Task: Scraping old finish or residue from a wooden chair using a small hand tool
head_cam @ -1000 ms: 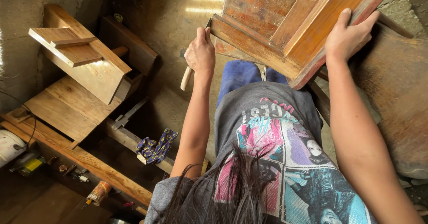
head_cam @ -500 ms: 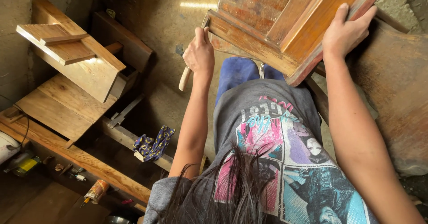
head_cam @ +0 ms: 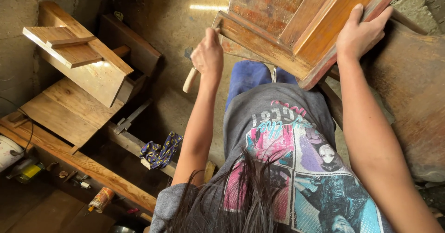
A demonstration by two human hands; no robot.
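Note:
A reddish-brown wooden frame piece [head_cam: 287, 24] lies tilted across my lap at the top of the view. My right hand [head_cam: 359, 34] grips its raised outer edge. My left hand [head_cam: 207, 56] is closed around a tool with a pale wooden handle [head_cam: 190, 81], held against the frame's left corner; the tool's head is hidden behind my hand and the wood. My grey printed shirt and blue trousers fill the lower middle.
To the left stand pale wooden box parts [head_cam: 79, 61] and planks [head_cam: 60, 117]. A metal square [head_cam: 132, 117] and a patterned cloth [head_cam: 162, 150] lie on a beam. Small cans and clutter [head_cam: 99, 199] sit lower left. A rough brown slab [head_cam: 412, 108] is on the right.
The view has drifted slightly, and my left hand with the tool sits a touch higher against the frame's corner. My right hand keeps its grip on the frame.

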